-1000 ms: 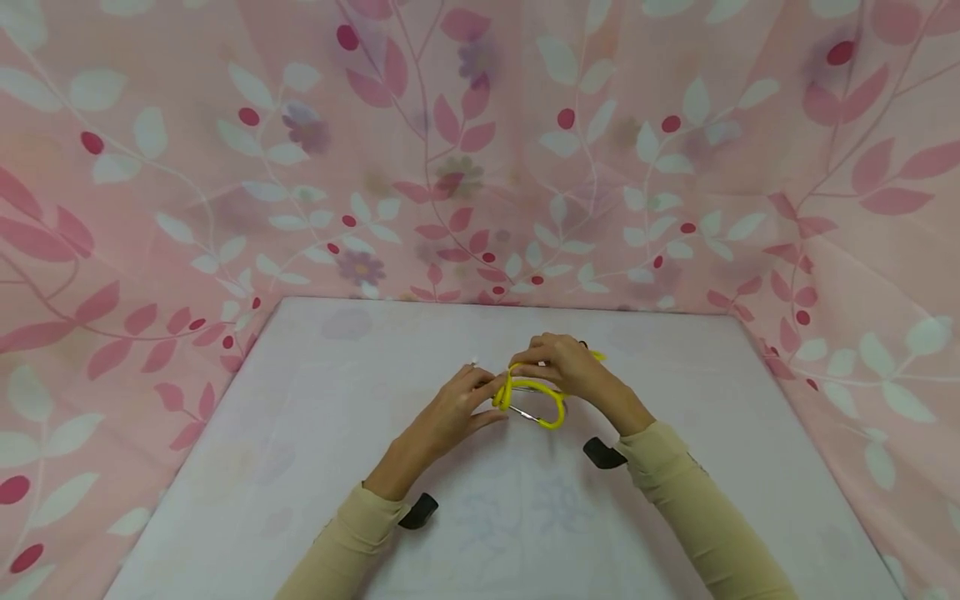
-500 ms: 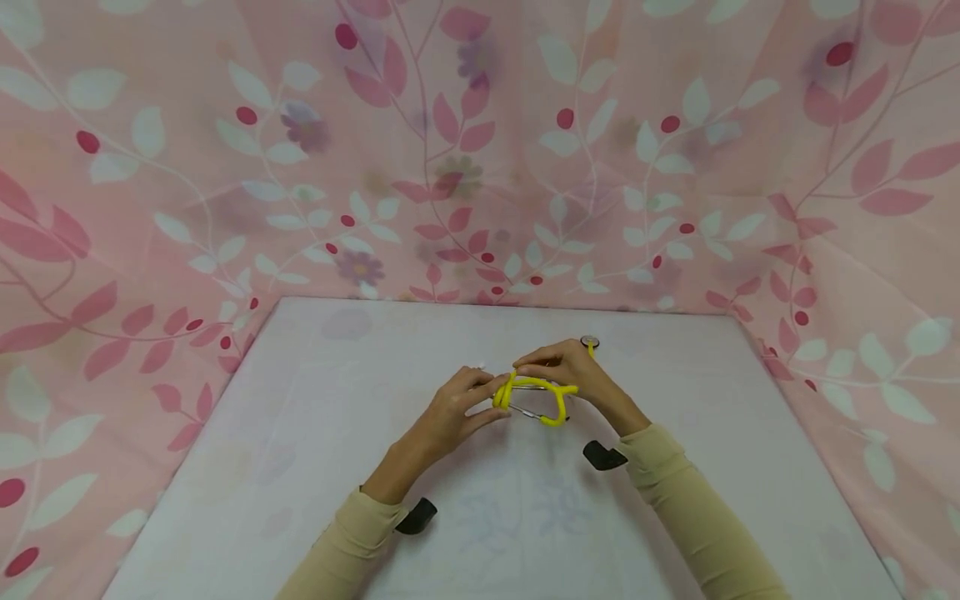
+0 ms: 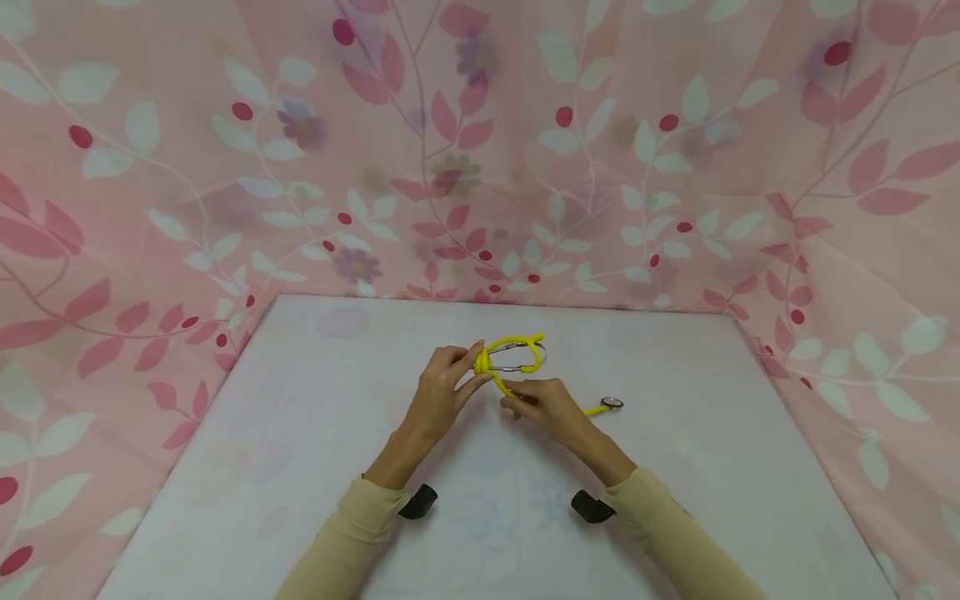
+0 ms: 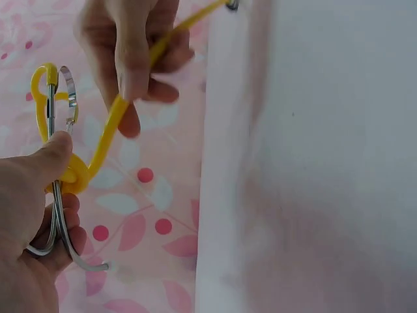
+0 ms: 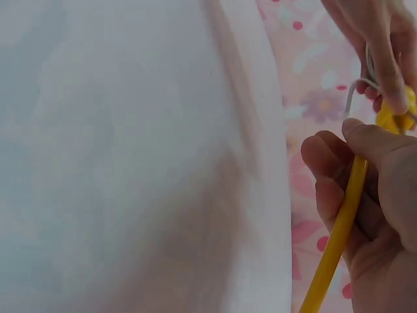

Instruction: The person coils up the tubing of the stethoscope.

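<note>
A stethoscope with yellow tubing (image 3: 483, 362) is held above the table. Pinched in my left hand (image 3: 435, 393) are its metal ear tubes (image 4: 57, 210), where the tubing wraps around them in a tight coil (image 4: 77, 177). The curved ends of the ear tubes poke out below the left fingers in the left wrist view. My right hand (image 3: 553, 410) pinches the free length of tubing (image 5: 339, 241) between thumb and fingers, just nearer to me than the coil. Beyond the right wrist, the round chest piece (image 3: 612, 403) dangles at the tubing's end.
A white-covered table (image 3: 315, 433) lies under both hands. Pink leaf-patterned cloth (image 3: 480, 167) rises along the back and both sides. Black wrist devices (image 3: 418, 502) stick out below each sleeve cuff.
The right hand has come from behind the coil round to its near side, bringing the tubing along. The chest piece swung toward me. The left hand tilted up with the ear tubes.
</note>
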{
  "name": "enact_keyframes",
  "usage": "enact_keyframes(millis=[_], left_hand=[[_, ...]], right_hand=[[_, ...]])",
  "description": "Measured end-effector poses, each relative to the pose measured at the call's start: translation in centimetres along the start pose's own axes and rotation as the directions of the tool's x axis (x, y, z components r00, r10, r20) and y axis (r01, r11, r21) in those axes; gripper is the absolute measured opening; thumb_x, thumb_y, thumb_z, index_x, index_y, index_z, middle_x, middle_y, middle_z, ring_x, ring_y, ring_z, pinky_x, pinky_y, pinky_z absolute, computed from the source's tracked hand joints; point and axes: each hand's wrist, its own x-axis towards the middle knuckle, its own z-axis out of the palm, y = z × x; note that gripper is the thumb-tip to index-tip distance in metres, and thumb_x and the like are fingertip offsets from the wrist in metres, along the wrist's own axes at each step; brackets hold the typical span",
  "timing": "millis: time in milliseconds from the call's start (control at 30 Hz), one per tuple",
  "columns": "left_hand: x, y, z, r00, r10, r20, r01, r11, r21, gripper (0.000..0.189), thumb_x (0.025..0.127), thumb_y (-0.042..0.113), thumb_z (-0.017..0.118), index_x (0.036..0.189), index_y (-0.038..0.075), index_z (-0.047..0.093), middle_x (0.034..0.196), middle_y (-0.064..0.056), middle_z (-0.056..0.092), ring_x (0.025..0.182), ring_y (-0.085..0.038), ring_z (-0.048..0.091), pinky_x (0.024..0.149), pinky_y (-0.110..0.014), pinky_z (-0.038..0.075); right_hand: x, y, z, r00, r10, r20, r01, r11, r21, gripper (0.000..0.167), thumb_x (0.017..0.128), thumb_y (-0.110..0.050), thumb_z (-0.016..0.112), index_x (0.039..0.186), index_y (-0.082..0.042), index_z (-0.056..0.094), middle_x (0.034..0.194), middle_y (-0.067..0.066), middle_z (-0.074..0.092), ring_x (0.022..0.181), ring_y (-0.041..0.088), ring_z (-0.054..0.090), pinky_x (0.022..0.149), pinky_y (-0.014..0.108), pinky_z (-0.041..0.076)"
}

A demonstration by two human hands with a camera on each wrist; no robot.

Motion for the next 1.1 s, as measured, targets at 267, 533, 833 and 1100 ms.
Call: enact_keyframes(millis=[267,533,833,1100], left_hand=[[-0.4,-1.0,0.3,0.999,-0.034,0.007,0.033,0.995,0.092,0.056,0.083,0.026,0.077,0.135,0.013,0.06,0.102,-0.01,0.064,0.095,-0.022,0.056,0.078,-0.029,0.056],[-0.4,-1.3,0.1,0.999,-0.032,0.036,0.028,0.993,0.117,0.057,0.082,0.027,0.078,0.135,0.013,0.061,0.1,-0.009,0.064,0.09,-0.02,0.054,0.073,-0.027,0.053],[-0.7,-1.1,0.3,0.997,-0.029,0.075,0.02,0.993,0.113,0.057,0.079,0.022,0.08,0.132,0.012,0.063,0.099,-0.008,0.062,0.089,-0.02,0.053,0.073,-0.028,0.053],[-1.4,-0.5,1.4,0.987,0.042,0.152,-0.059,0.992,0.111,0.057,0.077,0.021,0.082,0.13,0.009,0.065,0.098,-0.006,0.061,0.089,-0.019,0.053,0.074,-0.026,0.053]], right_hand=[[-1.2,-2.8,0.0,0.996,0.045,0.072,-0.037,0.993,-0.111,0.032,0.088,-0.012,0.073,0.119,-0.003,0.071,0.073,0.001,0.069,0.057,-0.001,0.052,0.052,0.017,0.048],[-1.7,-5.4,-0.7,0.995,-0.01,0.095,0.034,0.964,-0.263,0.028,0.091,-0.017,0.071,0.114,-0.003,0.073,0.084,0.001,0.073,0.065,0.001,0.055,0.06,0.015,0.049],[-1.7,-6.3,-1.9,0.99,-0.13,0.044,0.135,0.866,-0.481,0.015,0.089,-0.016,0.073,0.103,-0.01,0.074,0.08,-0.003,0.069,0.066,0.005,0.057,0.062,0.019,0.05],[-0.4,-7.6,-3.2,0.983,-0.161,0.083,0.179,0.79,-0.587,0.021,0.087,-0.02,0.075,0.107,-0.012,0.075,0.086,-0.002,0.07,0.073,0.012,0.065,0.069,0.028,0.056]])
